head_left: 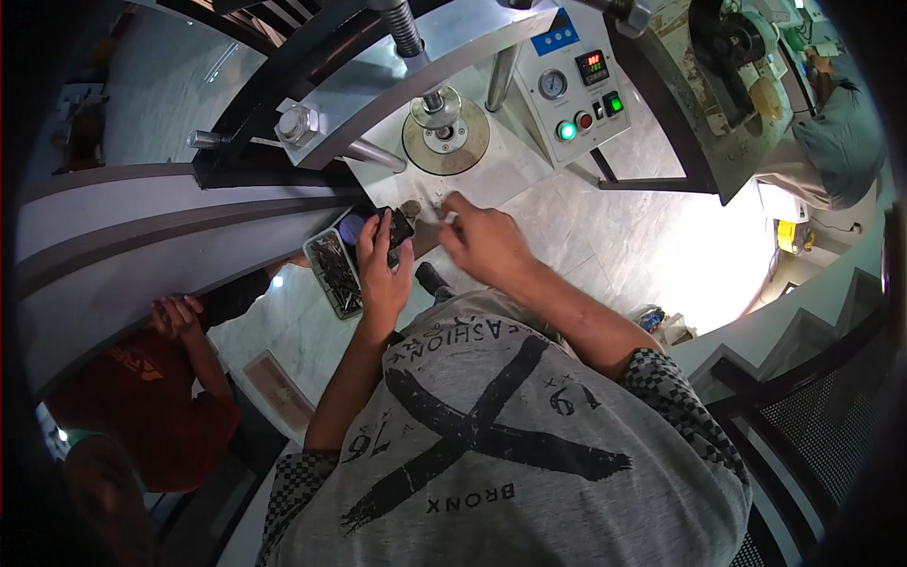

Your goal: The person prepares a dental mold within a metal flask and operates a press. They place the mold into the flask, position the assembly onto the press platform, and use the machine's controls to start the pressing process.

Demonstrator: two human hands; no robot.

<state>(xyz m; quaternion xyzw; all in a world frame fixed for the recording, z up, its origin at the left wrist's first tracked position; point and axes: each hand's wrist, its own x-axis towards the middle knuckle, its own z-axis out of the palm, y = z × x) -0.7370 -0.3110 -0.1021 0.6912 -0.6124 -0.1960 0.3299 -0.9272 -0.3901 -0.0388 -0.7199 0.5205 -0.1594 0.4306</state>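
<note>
My left hand [381, 279] has its fingers wrapped round a small dark block [401, 232], partly hidden by the fingers. A small round metal-coloured piece [412, 207] sits just beyond the block, at the front edge of the pale machine table [520, 173]. To the right, my right hand [488, 248] is held over that front edge with its fingers curled together; whatever they may hold is too small to tell. Several tiny bits [438, 197] lie on the table by its fingertips. Left of my left hand is a tray [309, 253] with many thin dark metal pieces, beside a purple round thing [351, 227].
Ahead stands a press with a round plate [416, 151] under a threaded spindle [401, 28]. Its control box [573, 90] has a gauge, lit buttons and a display. A person in a dark red shirt [142, 406] is at the left; another person [846, 142] works far right.
</note>
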